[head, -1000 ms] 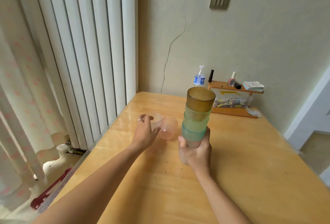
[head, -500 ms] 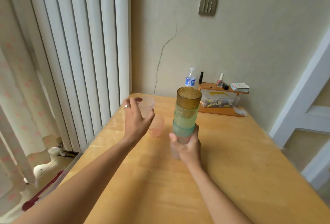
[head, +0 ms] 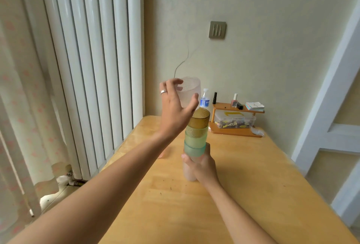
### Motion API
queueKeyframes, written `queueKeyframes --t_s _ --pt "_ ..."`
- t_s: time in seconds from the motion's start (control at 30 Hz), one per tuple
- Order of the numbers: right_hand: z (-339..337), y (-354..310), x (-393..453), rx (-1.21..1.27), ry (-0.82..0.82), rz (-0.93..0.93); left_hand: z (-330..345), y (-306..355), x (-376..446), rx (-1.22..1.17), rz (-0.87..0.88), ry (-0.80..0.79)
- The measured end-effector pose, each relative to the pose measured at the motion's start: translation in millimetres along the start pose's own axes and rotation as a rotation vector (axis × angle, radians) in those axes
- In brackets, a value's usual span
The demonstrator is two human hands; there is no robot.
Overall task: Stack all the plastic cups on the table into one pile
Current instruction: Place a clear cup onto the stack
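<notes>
From the head view, the left hand (head: 175,111) has its fingers curled loosely around a clear frosted cup (head: 188,92), holding it upright above and just to the window side of the stack of cups (head: 195,136), whose amber top cup (head: 200,120) sits open-mouthed below. The right hand (head: 200,163) is closed around the pale bottom cup of that stack, pinning it to the wooden table (head: 253,185). I'd guess the risk is the clear cup coming down off-centre and clipping the amber rim, tipping the tall stack; a pinkish cup (head: 162,153) seems half-hidden behind the left forearm.
</notes>
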State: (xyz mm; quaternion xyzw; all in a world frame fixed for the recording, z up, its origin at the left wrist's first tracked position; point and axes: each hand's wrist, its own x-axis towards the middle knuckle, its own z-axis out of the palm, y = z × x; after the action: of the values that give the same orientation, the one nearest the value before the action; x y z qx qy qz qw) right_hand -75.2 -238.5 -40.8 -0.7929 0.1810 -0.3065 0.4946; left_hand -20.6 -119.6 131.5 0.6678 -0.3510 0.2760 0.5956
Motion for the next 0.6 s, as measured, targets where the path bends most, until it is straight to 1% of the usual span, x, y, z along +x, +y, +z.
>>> queueKeyframes --t_s 0.17,0.27,0.4,0.6 --pt "-3.9 -6.6 -1.4 -0.001 -0.044 0.021 11.1 -7.2 -8.8 0.053 -0.081 -0.190" --pt "-4.9 -8.8 -2.4 0.001 -0.052 0.027 11.3 -13.5 -17.8 0.074 -0.103 -0.273" --pt "-2.4 -7.2 -2.4 0.007 -0.044 0.012 11.9 -15.4 -21.8 0.090 -0.132 -0.280" --pt "1.5 -4.8 -3.1 0.027 -0.008 -0.020 14.2 -21.5 -24.4 0.079 -0.113 -0.308"
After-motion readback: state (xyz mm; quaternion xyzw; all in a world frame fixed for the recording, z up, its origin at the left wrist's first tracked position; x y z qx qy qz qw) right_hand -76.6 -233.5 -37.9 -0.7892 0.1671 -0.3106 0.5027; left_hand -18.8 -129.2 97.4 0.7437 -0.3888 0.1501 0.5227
